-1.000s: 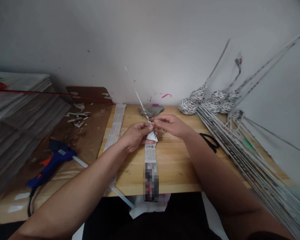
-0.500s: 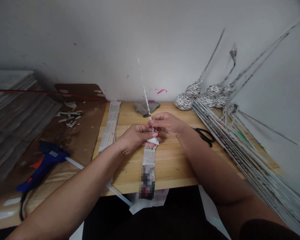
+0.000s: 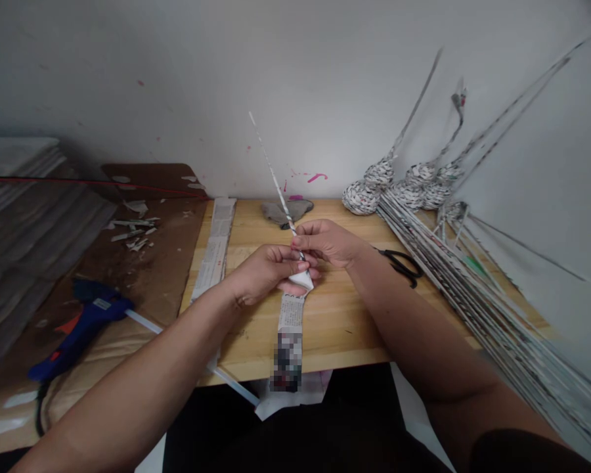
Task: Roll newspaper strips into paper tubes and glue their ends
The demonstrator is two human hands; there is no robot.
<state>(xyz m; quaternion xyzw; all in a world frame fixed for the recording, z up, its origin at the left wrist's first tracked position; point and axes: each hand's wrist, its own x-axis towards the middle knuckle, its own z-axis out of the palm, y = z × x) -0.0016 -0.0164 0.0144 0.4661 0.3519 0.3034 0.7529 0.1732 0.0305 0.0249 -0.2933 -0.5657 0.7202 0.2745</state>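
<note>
Over the wooden table [image 3: 345,315], both my hands pinch a thin rolled newspaper stick [image 3: 270,174] that slants up and to the left toward the wall. My left hand [image 3: 268,272] is closed on the lower end, where a newspaper strip [image 3: 289,328] is wrapped round it. The strip trails toward me over the table's front edge. Just behind, my right hand [image 3: 328,242] is closed on the stick with its fingertips.
Black scissors [image 3: 402,264] lie right of my hands. Many rolled paper sticks [image 3: 477,295] and woven paper balls [image 3: 362,197] fill the right side. A blue glue gun [image 3: 76,332] lies at left on brown cardboard [image 3: 148,263]. Another newspaper strip [image 3: 215,246], a grey cloth [image 3: 280,211], stacked newspapers [image 3: 24,217].
The stick's top end swung right, upright, then back left. The view shifted slightly. Both hands keep their grip at the strip's wrapped end.
</note>
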